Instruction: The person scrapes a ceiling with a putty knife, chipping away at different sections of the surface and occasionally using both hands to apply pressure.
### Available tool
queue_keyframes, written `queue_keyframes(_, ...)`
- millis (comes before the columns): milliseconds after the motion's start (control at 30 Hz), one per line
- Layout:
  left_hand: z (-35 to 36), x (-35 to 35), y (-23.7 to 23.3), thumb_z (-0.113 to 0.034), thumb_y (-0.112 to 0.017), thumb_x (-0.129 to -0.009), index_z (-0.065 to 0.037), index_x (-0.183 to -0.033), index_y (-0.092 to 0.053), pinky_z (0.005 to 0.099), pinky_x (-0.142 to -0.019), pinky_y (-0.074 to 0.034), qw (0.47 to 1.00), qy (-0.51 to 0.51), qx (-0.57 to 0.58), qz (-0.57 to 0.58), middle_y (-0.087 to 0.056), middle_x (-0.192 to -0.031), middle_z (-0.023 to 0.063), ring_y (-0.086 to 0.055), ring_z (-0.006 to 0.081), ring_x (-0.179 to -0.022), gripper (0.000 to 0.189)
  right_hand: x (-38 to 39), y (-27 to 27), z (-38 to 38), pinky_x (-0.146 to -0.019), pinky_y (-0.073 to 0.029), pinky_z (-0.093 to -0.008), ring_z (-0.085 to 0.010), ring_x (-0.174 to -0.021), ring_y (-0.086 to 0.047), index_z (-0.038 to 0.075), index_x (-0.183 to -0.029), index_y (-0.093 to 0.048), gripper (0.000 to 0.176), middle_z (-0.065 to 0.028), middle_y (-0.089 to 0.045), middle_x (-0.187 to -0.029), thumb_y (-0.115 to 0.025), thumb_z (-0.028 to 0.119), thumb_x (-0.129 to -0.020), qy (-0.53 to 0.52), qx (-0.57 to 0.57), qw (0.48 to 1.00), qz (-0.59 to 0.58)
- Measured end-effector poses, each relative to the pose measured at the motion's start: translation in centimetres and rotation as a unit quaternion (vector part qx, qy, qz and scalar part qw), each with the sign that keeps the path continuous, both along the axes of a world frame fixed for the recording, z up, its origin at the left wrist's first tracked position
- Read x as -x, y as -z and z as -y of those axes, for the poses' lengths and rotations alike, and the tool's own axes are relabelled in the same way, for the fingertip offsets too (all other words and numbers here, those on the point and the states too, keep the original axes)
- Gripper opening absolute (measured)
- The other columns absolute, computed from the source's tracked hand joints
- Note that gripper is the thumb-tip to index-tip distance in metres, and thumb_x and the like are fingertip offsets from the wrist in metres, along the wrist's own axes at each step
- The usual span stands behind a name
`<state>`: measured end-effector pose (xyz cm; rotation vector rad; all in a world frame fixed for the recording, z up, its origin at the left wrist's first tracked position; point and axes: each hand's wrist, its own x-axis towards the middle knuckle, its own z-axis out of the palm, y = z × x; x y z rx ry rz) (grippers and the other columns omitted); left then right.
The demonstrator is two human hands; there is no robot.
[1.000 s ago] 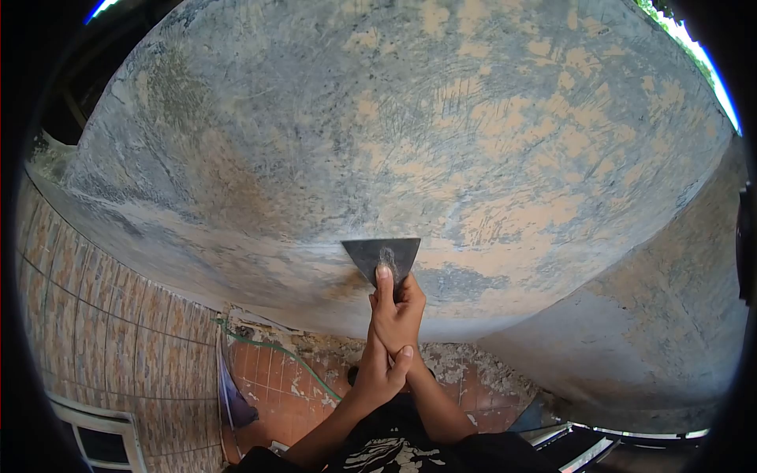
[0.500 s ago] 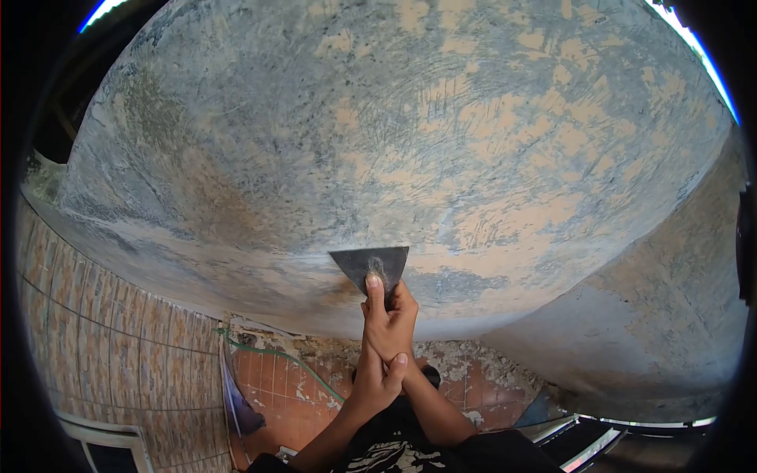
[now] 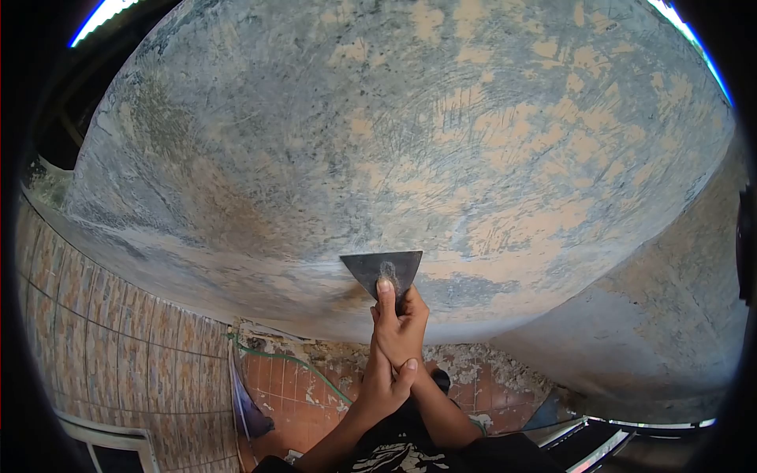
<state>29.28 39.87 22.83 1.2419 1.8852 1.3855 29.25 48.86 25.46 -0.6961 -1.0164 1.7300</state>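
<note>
A wide metal scraper (image 3: pixel 384 270) lies with its straight blade edge against the lower part of the grey wall (image 3: pixel 315 158), which has peach-coloured patches. My right hand (image 3: pixel 404 327) is closed round the scraper's handle, its thumb pressed on the blade. The handle itself is hidden by the fingers. Just below, my left hand (image 3: pixel 388 386) wraps round my right wrist, with its thumb lying across it.
Stone-patterned tiles (image 3: pixel 118 331) cover the wall at left. Below, the red tiled floor (image 3: pixel 288 394) carries pale flakes, a green hose (image 3: pixel 303 361) and a purple cloth-like item (image 3: pixel 251 414). A dark slatted frame (image 3: pixel 591 445) stands at lower right.
The scraper and both hands appear slightly further right and lower in the view. The whole scene has also shifted a little to the right. Both grips look the same.
</note>
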Motion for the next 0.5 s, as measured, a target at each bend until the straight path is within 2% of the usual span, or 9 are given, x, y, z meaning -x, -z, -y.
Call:
queue_keyframes(100,-0.7,0.3,0.2,-0.024,-0.046,-0.087,0.012,-0.137,-0.012,0.0386,-0.104,-0.029,0.998,0.020,-0.053,-0.039,-0.032,-0.134,0.0280,-0.036,0.0337,-0.126,0.070,0.0,-0.2,-0.2,-0.044,-0.027,-0.0194,0.0000,-0.051,-0.036,0.002,-0.085,-0.059,0.020,0.0071,-0.046,-0.058,-0.057,0.020,-0.092,0.009,0.021,1.000,0.000)
queue_keyframes(267,0.0,0.2,-0.2,-0.027,-0.047,-0.088,0.012,-0.137,-0.011,0.0392,-0.104,-0.028,1.000,0.022,-0.002,-0.021,-0.030,-0.135,0.0285,-0.034,0.0342,-0.127,0.072,-0.3,-0.4,0.3,-0.044,-0.028,-0.0191,0.0000,-0.051,-0.037,0.002,-0.083,-0.058,0.020,0.0064,-0.047,-0.058,-0.057,0.020,-0.093,0.009,0.020,1.000,0.019)
queue_keyframes(367,-0.2,0.3,0.4,-0.027,-0.047,-0.088,0.012,-0.137,-0.011,0.0394,-0.104,-0.028,0.999,0.016,-0.046,-0.017,-0.030,-0.135,0.0284,-0.034,0.0343,-0.127,0.072,0.1,-0.3,0.0,-0.044,-0.028,-0.0192,-0.0002,-0.051,-0.037,0.003,-0.082,-0.057,0.020,0.0068,-0.047,-0.058,-0.057,0.020,-0.093,0.010,0.025,1.000,0.004)
queue_keyframes(500,-0.2,0.4,-1.0,-0.027,-0.047,-0.089,0.012,-0.137,-0.011,0.0392,-0.105,-0.027,0.998,0.041,-0.038,-0.004,-0.030,-0.135,0.0279,-0.034,0.0335,-0.127,0.072,-0.2,-0.4,0.3,-0.044,-0.028,-0.0192,-0.0002,-0.052,-0.036,0.003,-0.081,-0.057,0.021,0.0069,-0.046,-0.058,-0.056,0.020,-0.093,0.013,0.015,1.000,0.021)
